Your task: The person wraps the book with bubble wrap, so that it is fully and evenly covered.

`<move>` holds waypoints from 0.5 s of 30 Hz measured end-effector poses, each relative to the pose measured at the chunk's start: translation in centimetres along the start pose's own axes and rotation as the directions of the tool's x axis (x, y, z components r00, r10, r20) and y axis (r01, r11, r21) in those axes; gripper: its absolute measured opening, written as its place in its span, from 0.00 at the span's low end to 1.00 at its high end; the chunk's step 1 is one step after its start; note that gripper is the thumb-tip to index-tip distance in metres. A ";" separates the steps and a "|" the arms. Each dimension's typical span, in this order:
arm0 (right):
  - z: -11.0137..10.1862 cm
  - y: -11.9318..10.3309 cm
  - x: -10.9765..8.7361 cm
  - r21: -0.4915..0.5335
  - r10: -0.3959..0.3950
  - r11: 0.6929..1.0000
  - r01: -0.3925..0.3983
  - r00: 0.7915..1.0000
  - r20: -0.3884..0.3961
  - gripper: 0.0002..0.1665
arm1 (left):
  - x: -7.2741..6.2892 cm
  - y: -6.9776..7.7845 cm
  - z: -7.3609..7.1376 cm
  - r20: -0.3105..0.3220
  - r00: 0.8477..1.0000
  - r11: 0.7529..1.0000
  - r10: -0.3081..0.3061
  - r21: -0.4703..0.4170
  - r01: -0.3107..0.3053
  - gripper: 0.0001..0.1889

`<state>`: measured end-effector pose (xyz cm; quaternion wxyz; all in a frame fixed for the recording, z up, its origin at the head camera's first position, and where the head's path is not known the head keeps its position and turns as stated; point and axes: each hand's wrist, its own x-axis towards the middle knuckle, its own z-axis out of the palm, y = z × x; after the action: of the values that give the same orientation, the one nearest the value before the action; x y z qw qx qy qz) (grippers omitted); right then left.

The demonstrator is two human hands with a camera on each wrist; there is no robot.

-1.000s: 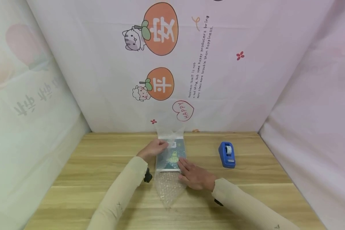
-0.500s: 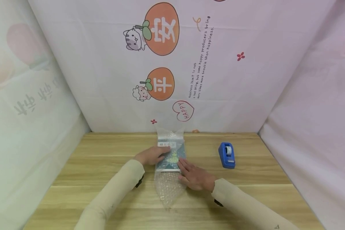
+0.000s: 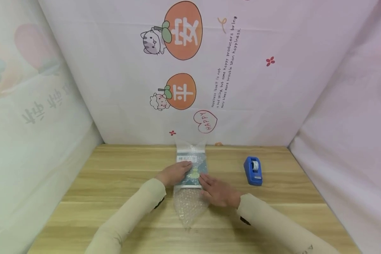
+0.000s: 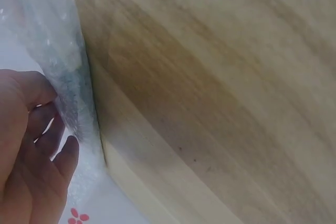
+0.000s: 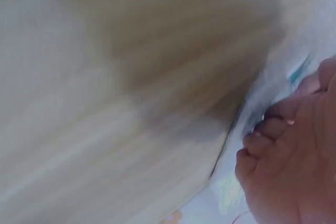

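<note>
A blue-green book with a light figure on its cover lies flat on the table inside clear bubble wrap. Loose wrap extends past its near edge, tapering toward the front, and past its far edge at the wall. My left hand rests its fingers on the upper left of the wrapped cover. In the left wrist view its fingertips touch the wrap's side. My right hand lies over the lower right edge, fingers fairly straight on the wrap; the right wrist view shows that palm beside the wrapped edge.
A blue tape dispenser with a roll of tape stands to the right of the book on the wooden table. White printed cloth walls the back and both sides.
My left hand has shifted down and left from the cover's upper part, then slightly right, uncovering the printed title label. The right hand stays put on the wrap. The head view has shifted a little.
</note>
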<state>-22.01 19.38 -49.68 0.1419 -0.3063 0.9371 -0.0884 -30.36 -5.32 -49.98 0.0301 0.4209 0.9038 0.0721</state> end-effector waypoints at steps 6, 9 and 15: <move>-2.5 0.8 1.0 0.036 0.012 0.999 -0.013 0.999 0.037 0.37 | 0.0 -0.1 -0.3 0.027 0.999 0.999 -0.026 -0.025 0.027 0.27; -3.8 0.9 1.9 0.010 0.026 1.000 -0.027 0.999 0.042 0.37 | -0.1 -0.3 -0.2 0.018 1.000 0.999 -0.010 -0.047 0.011 0.27; -5.3 1.1 3.8 -0.057 0.056 0.997 -0.055 0.998 0.017 0.40 | 0.1 -1.0 0.6 -0.040 0.998 0.998 0.054 0.015 -0.053 0.26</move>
<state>-27.28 18.40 -45.79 0.1444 -0.2847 0.9461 -0.0550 -31.14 -5.84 -50.73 0.0069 0.4436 0.8930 0.0751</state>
